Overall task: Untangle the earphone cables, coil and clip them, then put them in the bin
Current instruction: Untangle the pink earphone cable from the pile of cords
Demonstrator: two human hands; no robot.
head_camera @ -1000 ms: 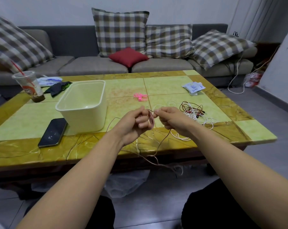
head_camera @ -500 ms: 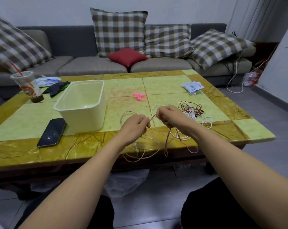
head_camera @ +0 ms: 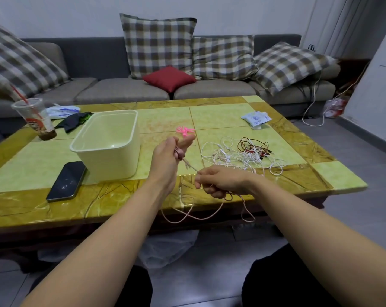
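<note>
My left hand (head_camera: 168,156) is raised over the table and pinches one end of a pink earphone cable (head_camera: 200,214). My right hand (head_camera: 218,181), lower and nearer the table's front edge, grips the same cable; a short stretch runs taut between the hands and the rest hangs in loops over the edge. A tangle of white earphone cables (head_camera: 234,157) lies right of my hands, with a dark red cable (head_camera: 253,147) behind it. Pink clips (head_camera: 185,130) lie mid-table. The cream bin (head_camera: 108,141) stands to the left.
A black phone (head_camera: 66,180) lies in front of the bin. A plastic cup with a red straw (head_camera: 35,118) and a dark cloth (head_camera: 73,121) are at the back left, a white packet (head_camera: 256,118) at the back right. A sofa with cushions stands behind the table.
My left hand has risen and moved away from me; my right hand has dropped toward the front edge. The hands have drawn apart, pulling a stretch of the pink cable taut.
</note>
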